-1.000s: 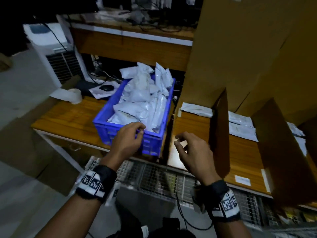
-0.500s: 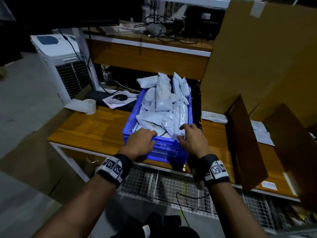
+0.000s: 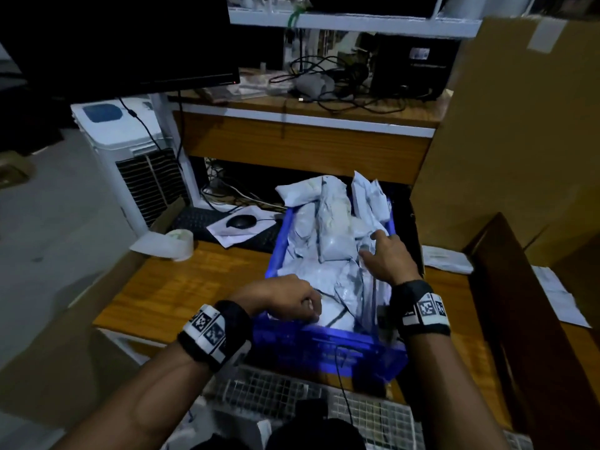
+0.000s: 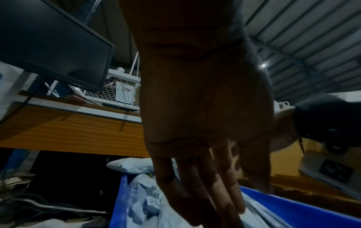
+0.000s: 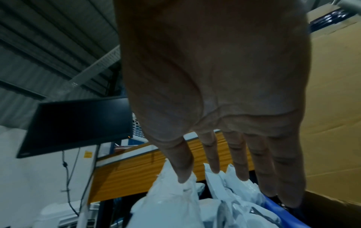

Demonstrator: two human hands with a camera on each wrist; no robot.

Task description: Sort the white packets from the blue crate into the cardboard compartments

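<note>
Both hands now inside crate (image 3: 328,354), off its near rim: left hand (image 3: 285,300) curled into packets (image 3: 331,241), grasp unclear; right hand (image 3: 386,254) spread, fingers open – picking begins

Wooden table (image 3: 181,287) under blue crate (image 3: 324,349)

1. You stand in a dim room over a pale grey concrete floor (image 3: 48,228).
2. In front of you is an orange-brown wooden desk (image 3: 181,287) with a raised wooden shelf (image 3: 305,138) behind it, edged in white.
3. A dark flat monitor (image 3: 123,43) hangs upper left, its screen off.
4. A white air cooler with a black grille (image 3: 130,164) stands on the floor to the left.
5. Tangled black cables (image 3: 341,79) lie on the shelf.
6. Overhead you see a corrugated metal roof (image 4: 312,38).
</note>
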